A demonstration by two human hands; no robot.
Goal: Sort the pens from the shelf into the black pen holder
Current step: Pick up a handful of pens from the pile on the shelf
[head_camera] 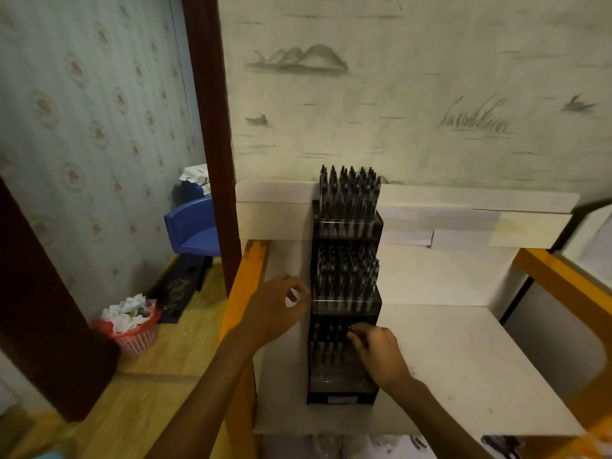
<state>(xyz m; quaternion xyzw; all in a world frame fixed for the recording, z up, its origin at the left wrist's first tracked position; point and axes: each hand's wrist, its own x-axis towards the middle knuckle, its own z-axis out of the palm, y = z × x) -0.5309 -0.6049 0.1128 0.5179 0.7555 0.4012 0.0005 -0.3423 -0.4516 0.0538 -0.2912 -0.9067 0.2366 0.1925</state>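
Observation:
A tall black pen holder (344, 397) with three stepped tiers stands on a white shelf (463, 376). Its top and middle tiers are packed with dark pens (347, 193); the lowest tier holds a few pens (326, 349) on its left side. My right hand (381, 356) reaches into the lowest tier with fingertips curled at a pen top; whether it pinches a pen is unclear. My left hand (275, 309) hovers beside the holder's left side at the middle tier, fingers loosely curled, holding nothing.
White cardboard panels (275, 213) line the back of the shelf, and an orange frame (245, 283) edges its sides. Left, on the wooden floor, are a pink basket full of paper (132, 329), a blue chair (195, 226) and a dark door frame (212, 127).

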